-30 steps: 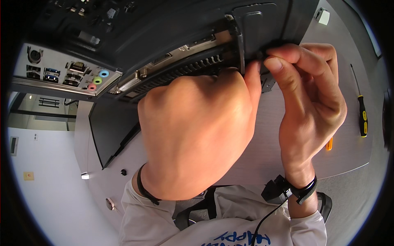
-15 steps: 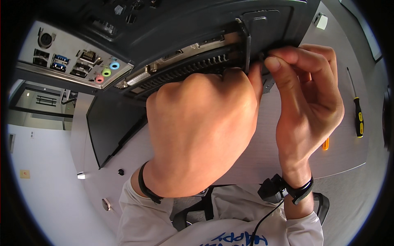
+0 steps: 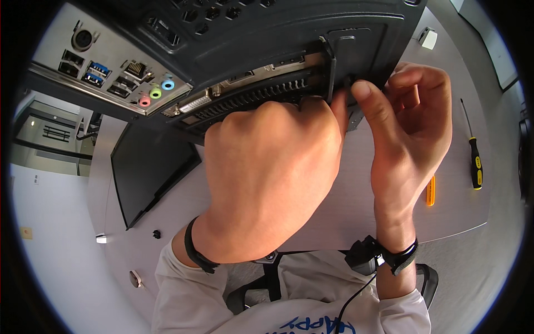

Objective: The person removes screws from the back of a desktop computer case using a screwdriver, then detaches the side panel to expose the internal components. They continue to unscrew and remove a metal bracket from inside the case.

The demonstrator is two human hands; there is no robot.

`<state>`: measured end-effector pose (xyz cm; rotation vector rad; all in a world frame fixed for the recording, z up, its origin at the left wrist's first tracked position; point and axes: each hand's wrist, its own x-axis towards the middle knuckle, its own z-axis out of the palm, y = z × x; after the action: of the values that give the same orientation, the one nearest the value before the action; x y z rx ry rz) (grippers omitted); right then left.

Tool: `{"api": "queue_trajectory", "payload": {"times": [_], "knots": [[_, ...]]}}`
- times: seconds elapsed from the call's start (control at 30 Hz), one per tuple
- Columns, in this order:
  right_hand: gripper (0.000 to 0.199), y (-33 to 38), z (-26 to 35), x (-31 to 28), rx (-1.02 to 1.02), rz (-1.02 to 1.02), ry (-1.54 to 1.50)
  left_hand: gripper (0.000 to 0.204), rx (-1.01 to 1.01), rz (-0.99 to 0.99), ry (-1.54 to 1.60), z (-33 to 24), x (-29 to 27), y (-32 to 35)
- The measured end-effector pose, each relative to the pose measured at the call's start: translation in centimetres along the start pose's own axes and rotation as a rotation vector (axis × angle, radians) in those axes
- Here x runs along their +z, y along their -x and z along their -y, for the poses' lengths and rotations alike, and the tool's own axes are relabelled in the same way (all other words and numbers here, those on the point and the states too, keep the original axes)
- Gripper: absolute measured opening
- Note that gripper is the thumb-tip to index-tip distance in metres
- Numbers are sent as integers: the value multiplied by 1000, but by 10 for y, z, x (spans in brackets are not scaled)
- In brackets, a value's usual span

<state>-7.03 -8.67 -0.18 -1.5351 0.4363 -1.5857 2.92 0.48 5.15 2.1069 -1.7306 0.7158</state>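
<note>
A black computer case (image 3: 278,25) is turned with its back panel in front of me. My left hand (image 3: 272,167) lies knuckles up below its card slots, fingers curled, with thumb and forefinger closing on the lower end of a thin metal bracket (image 3: 331,69) that stands out from the case; the remaining fingertips are hidden. At the other side of the bracket, my right hand (image 3: 411,122) has its thumb tip beside a small dark knob (image 3: 350,80) on the case. Its forefinger is bent back, apart from the thumb. Nothing shows between them.
A silver port plate (image 3: 111,72) fills the case's left part. A flat black screen (image 3: 150,167) lies on the grey table (image 3: 328,217) at left. On the right are a yellow-black screwdriver (image 3: 475,161) and an orange-handled tool (image 3: 431,191), partly behind my wrist.
My right thumb and forefinger, pinched together before, have come apart. The case appears slightly shifted and tilted in view, with more of its vent holes showing. My left hand keeps its hold.
</note>
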Motion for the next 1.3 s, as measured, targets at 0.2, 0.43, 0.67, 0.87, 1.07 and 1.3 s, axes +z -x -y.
{"api": "queue_trajectory", "payload": {"times": [0.2, 0.43, 0.67, 0.87, 1.07, 1.3], "knots": [[43, -3, 2, -4, 109, 17, -3, 35, 0, -3, -6, 0, 1, 1], [49, -9, 6, -9, 127, 113, 50, 34, -5, 33, 32, 1, -1, 0], [50, -8, 2, -10, 92, 124, 34, 37, 6, 23, 35, 3, -1, 0], [53, -9, 0, -8, 5, 129, 87, 37, 2, 29, 40, 3, -2, 1], [47, -8, 14, -9, 204, 151, 142, 34, 7, 17, 3, 2, -1, 2], [41, -13, 14, -8, 182, 196, 157, 34, 1, -6, 51, 3, -3, 0]]}}
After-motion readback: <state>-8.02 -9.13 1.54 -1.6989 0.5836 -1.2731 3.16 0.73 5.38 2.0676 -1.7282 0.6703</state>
